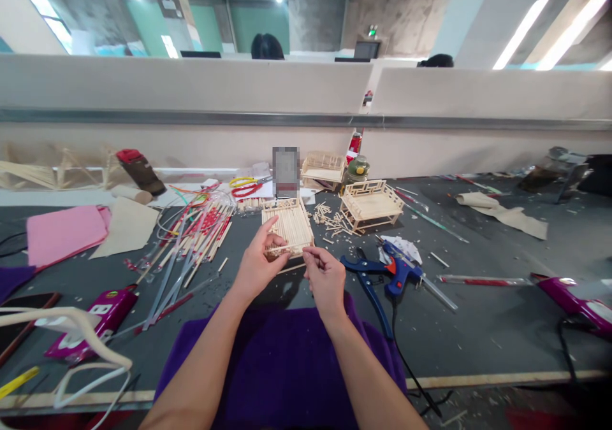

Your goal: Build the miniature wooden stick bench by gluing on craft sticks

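Broadly, a dark bench runs from the near edge, where both hands work, to a pale partition along its far edge. Toward its left side sprawls a bundle of sticks, many red, tangled with clear plastic wrapping. The left hand is partly curled, forefinger reaching forward, its thumb and other fingers closed about a thin stick; the right hand is bent inward, thumb and forefinger pinched on that stick's right end. Just beyond and between them, midway along the bench, lies a slatted stick piece, its near edge under the fingers. Right of it stands a small stick seat, with a blue glue gun nearer the front edge. Toward the far edge are a greenish jar, contents unclear, and a red can, its inside hidden. Short offcuts lie scattered between piece and seat. Slimmest is the thin stick, held across the piece's near edge.
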Available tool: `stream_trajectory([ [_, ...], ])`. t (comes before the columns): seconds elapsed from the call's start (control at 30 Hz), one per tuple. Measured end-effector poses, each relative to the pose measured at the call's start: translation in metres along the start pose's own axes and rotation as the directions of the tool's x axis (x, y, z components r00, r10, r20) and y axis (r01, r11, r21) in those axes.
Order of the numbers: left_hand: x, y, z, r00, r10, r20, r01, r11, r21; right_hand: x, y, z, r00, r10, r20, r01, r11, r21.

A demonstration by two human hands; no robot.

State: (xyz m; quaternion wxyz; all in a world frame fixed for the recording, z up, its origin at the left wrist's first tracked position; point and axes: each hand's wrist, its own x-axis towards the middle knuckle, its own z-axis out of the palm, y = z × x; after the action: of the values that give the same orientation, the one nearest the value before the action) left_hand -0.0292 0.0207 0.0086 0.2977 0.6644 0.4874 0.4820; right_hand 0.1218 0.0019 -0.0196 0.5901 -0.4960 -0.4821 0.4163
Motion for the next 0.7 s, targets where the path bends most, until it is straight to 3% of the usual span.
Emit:
stream_trajectory([
  [0.7, 0.0004, -0.0016, 0.0000, 1.000, -0.002, -0.009, 0.002, 1.000, 0.001, -0.0029, -0.0027, -0.0028, 1.000, -0.026, -0.012, 0.026, 1.000, 0.017],
])
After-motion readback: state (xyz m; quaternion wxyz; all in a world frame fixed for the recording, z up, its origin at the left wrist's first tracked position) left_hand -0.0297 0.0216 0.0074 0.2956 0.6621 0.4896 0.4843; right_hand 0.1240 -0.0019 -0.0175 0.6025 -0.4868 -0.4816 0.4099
